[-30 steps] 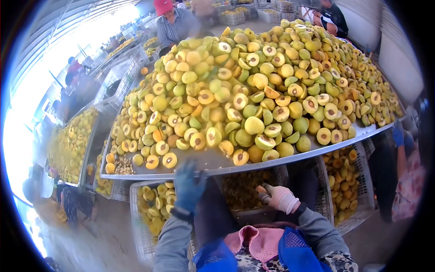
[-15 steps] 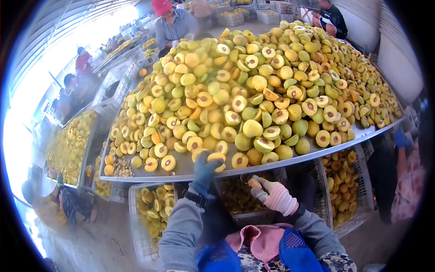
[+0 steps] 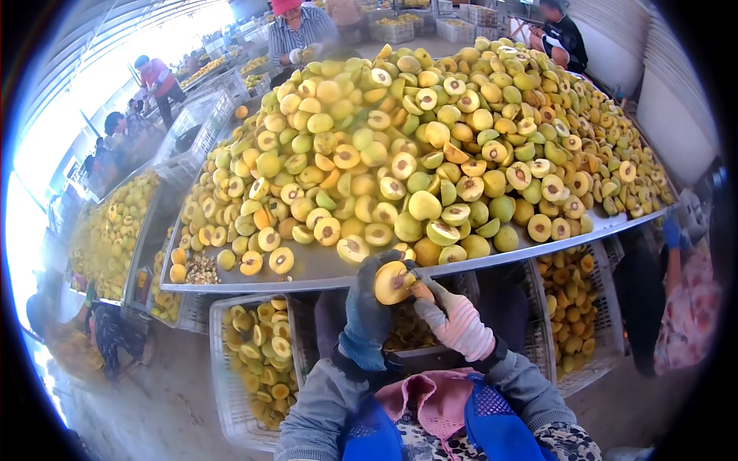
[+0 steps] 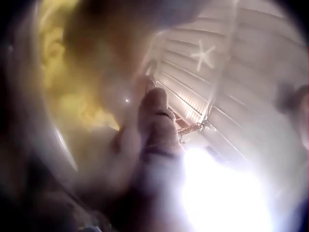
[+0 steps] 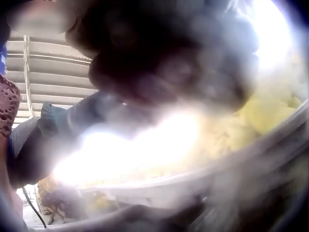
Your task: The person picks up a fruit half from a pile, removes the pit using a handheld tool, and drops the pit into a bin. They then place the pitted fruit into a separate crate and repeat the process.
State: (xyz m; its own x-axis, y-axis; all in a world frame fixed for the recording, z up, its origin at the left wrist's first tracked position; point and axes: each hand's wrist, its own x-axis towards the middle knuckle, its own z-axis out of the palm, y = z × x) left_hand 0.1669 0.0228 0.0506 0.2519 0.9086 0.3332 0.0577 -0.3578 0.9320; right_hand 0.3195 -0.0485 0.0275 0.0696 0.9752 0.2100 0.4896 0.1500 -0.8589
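Note:
In the head view my left hand point(image 3: 367, 311), in a blue-grey glove, grips a halved yellow peach point(image 3: 392, 283) above the table's front edge, its cut face with a brown centre turned toward me. My right hand point(image 3: 461, 321), in a pink-and-white striped glove, holds a small tool with an orange-brown handle point(image 3: 421, 291). The tool's working end is hidden at the fruit's right side. Both hands are close together at the peach. In the left wrist view a blurred thumb point(image 4: 157, 116) stands out; the right wrist view shows mostly dark, blurred fingers point(image 5: 164, 72).
A metal-edged table point(image 3: 307, 278) bears a large heap of peach halves point(image 3: 461, 146). Small stones or scraps point(image 3: 201, 270) lie at its left corner. Crates of fruit point(image 3: 217, 361) point(image 3: 615, 338) stand below on both sides. Another person point(image 3: 301, 31) works across the table.
My left hand went to the table edge, took up a peach half and brought it in toward my right hand. The right hand with the tool moved left and up to meet it.

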